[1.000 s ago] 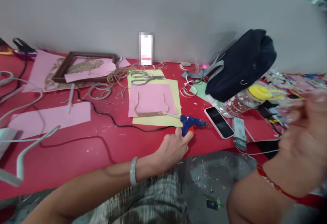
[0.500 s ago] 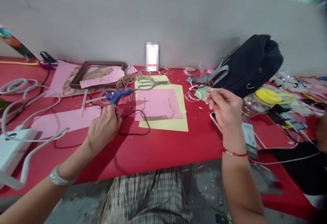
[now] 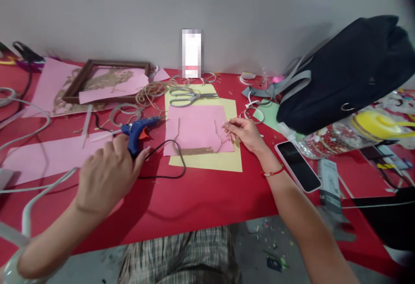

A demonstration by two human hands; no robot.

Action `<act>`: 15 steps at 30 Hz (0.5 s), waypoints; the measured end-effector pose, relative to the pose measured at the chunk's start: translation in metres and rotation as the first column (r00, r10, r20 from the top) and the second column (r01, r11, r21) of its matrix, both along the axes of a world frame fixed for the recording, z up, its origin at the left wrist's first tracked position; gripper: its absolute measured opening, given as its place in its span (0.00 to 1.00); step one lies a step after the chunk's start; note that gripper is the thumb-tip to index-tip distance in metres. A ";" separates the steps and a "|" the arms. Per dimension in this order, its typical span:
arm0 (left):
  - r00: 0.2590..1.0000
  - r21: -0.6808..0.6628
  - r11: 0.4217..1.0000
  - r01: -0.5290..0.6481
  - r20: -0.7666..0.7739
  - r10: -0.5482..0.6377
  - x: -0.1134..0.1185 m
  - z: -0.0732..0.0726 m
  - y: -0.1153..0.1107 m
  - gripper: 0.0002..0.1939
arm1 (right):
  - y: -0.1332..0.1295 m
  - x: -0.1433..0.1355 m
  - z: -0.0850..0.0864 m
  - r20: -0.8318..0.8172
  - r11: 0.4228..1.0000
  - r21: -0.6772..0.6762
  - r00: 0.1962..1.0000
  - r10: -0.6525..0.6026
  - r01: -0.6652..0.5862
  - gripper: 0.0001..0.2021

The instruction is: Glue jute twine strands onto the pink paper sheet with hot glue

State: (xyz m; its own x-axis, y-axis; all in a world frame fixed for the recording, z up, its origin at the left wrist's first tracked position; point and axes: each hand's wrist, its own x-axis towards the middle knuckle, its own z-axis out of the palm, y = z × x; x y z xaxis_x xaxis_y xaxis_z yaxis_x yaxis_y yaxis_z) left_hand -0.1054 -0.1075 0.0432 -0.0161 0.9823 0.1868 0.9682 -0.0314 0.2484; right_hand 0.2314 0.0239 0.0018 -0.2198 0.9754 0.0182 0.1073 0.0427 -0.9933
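My left hand (image 3: 106,171) is around the handle of a blue glue gun (image 3: 138,132), its thumb on the near side and the nozzle pointing right. My right hand (image 3: 243,132) is pinched at the right edge of a pink sheet (image 3: 197,128); what is between its fingertips is too small to make out. On that sheet are two thin upright lengths of twine (image 3: 178,127) and a brown twine strip (image 3: 194,151) along the bottom. A yellow sheet (image 3: 238,158) lies underneath. Grey scissors (image 3: 193,97) rest above, beside a tangle of loose twine (image 3: 145,94).
A brown frame (image 3: 73,89) and pink papers lie at the left back. A blurred upright panel (image 3: 191,55) stands against the wall. On the right are a dark bag (image 3: 337,76), a yellow-lidded bottle (image 3: 333,139) and a phone (image 3: 298,165). A black cord (image 3: 183,167) loops near the sheets.
My right hand has come down and left from above the table to the pink sheet's right edge. My left hand and the glue gun have shifted slightly left and nearer. The view has tilted.
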 end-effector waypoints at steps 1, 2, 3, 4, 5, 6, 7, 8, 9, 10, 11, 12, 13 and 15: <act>0.985 0.021 1.000 -0.016 -0.171 0.019 0.008 0.006 0.001 0.27 | -0.001 0.001 -0.002 -0.003 1.000 -0.016 1.000 0.006 -0.006 0.25; 0.950 0.043 0.999 0.013 -0.314 0.001 0.018 0.009 0.002 0.30 | -0.002 0.002 -0.004 -0.008 1.000 -0.028 1.000 0.007 -0.008 0.25; 0.918 0.060 0.993 0.098 -0.390 -0.067 0.030 0.010 0.005 0.29 | -0.003 0.002 -0.006 -0.017 0.999 -0.040 1.000 0.007 -0.007 0.25; 0.903 0.052 0.971 0.233 -0.384 -0.196 0.043 0.008 0.008 0.27 | -0.004 0.003 -0.007 -0.025 0.999 -0.053 1.000 0.006 -0.008 0.25; 0.882 0.063 0.923 0.378 -0.326 -0.339 0.057 0.003 0.011 0.25 | -0.005 0.003 -0.008 -0.029 0.998 -0.066 1.000 0.009 -0.011 0.24; 0.855 0.079 0.873 0.481 -0.264 -0.447 0.070 -0.004 0.014 0.24 | -0.006 0.003 -0.009 -0.026 0.997 -0.079 1.000 0.017 -0.019 0.24; 0.825 0.072 0.833 0.549 -0.208 -0.526 0.083 -0.012 0.016 0.24 | -0.008 0.002 -0.010 -0.016 0.995 -0.091 0.999 0.028 -0.030 0.24; 0.801 0.064 0.804 0.591 -0.163 -0.576 0.095 -0.020 0.018 0.26 | -0.010 0.002 -0.011 -0.002 0.994 -0.101 0.999 0.042 -0.042 0.23; 0.794 0.052 0.795 0.604 -0.127 -0.595 0.104 -0.029 0.020 0.29 | -0.012 0.000 -0.011 0.014 0.992 -0.113 0.998 0.058 -0.056 0.23; 0.795 0.044 0.796 0.604 -0.095 -0.599 0.111 -0.037 0.021 0.32 | -0.014 -0.001 -0.011 0.030 0.990 -0.126 0.997 0.075 -0.070 0.23; 0.804 0.044 0.803 0.594 -0.066 -0.591 0.115 -0.043 0.021 0.36 | -0.015 -0.002 -0.010 0.043 0.987 -0.139 0.995 0.090 -0.084 0.23; 0.816 0.048 0.814 0.579 -0.038 -0.577 0.117 -0.049 0.021 0.39 | -0.017 -0.003 -0.009 0.056 0.984 -0.150 0.993 0.107 -0.098 0.23; 0.823 0.057 0.821 0.568 -0.012 -0.568 0.117 -0.053 0.020 0.41 | -0.018 -0.005 -0.008 0.069 0.982 -0.154 0.990 0.122 -0.110 0.23; 0.820 0.070 0.819 0.569 0.023 -0.572 0.115 -0.059 0.019 0.43 | -0.020 -0.006 -0.006 0.098 0.980 -0.154 0.985 0.142 -0.126 0.23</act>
State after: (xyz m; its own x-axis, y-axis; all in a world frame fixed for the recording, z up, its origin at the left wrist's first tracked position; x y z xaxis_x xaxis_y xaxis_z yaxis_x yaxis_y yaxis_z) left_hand 0.0098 -0.0884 -0.0159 0.5346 0.8057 0.2551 0.7615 -0.5901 0.2680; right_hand 0.2253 0.0040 -0.0041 -0.3418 0.9271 -0.1536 0.2175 -0.0810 -0.9727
